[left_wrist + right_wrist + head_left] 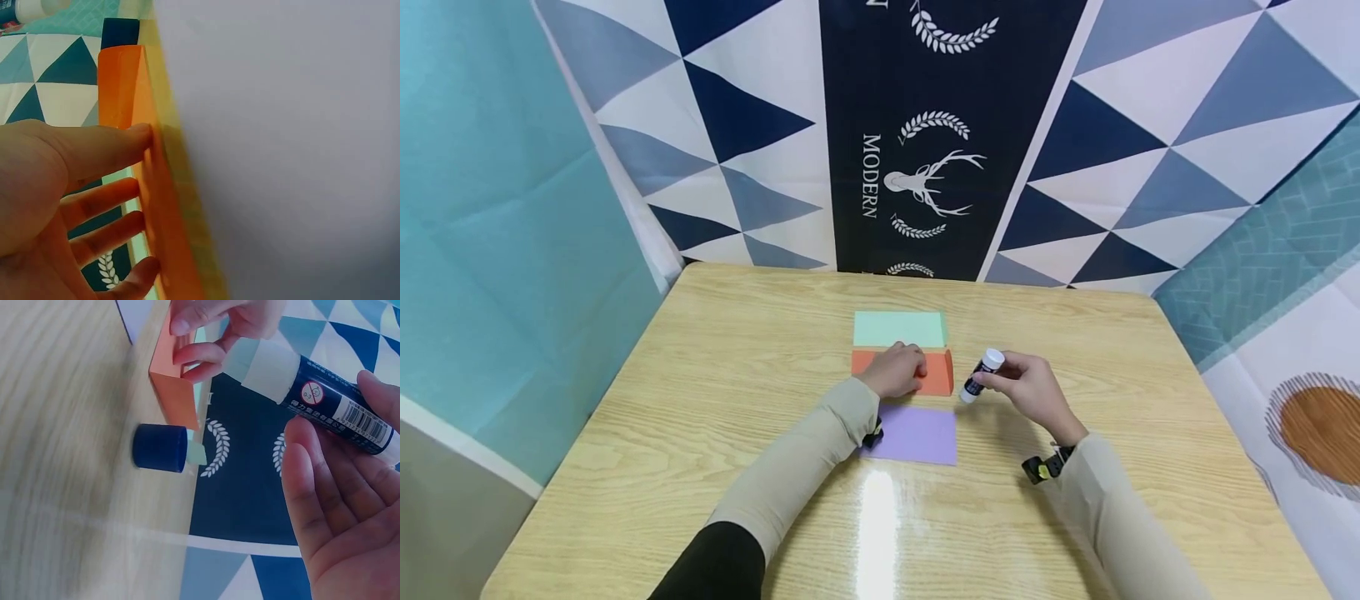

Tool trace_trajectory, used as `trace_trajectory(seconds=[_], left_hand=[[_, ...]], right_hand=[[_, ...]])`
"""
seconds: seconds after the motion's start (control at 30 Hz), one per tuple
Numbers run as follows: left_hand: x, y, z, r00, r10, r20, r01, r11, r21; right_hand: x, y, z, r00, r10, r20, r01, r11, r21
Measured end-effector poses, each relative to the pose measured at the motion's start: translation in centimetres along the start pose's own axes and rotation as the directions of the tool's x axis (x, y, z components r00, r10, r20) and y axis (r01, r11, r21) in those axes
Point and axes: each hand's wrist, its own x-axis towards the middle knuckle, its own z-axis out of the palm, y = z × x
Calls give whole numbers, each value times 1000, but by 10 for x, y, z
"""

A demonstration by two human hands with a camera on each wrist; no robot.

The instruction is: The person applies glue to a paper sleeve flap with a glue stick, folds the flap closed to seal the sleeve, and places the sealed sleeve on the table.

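My left hand (895, 371) rests its fingertips on an orange folded paper (937, 375), which has a raised flap at its right end. In the left wrist view the thumb and fingers are spread apart along it. My right hand (1036, 393) holds a glue stick (340, 403) between thumb and fingers, tilted with its white end up in the head view. The stick's dark blue cap (160, 447) is off and stands on the table near the orange paper. A purple paper (925, 437) lies in front of the orange one, partly covered by my left wrist.
Behind the orange paper lies a mint green folded paper (897, 328). The wooden table (737, 333) ends at a patterned cloth (902, 167) hanging behind it. A teal cloth (497, 208) hangs at the left.
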Motion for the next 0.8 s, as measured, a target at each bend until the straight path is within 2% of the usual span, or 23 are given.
trace_trajectory(seconds=[0.2, 0.47, 0.67, 0.8], left_hand=[[4, 3, -1, 999, 36, -10, -36, 998, 43], [5, 4, -7, 999, 49, 3, -50, 998, 34], [7, 4, -5, 999, 44, -11, -44, 999, 24], [7, 7, -5, 998, 60, -15, -59, 996, 64]], right_hand=[[-3, 5, -3, 999, 29, -24, -29, 1000, 9], [-3, 6, -8, 998, 50, -43, -51, 999, -6], [-4, 10, -8, 998, 43, -42, -43, 999, 18], [-5, 10, -8, 998, 48, -43, -48, 999, 19]])
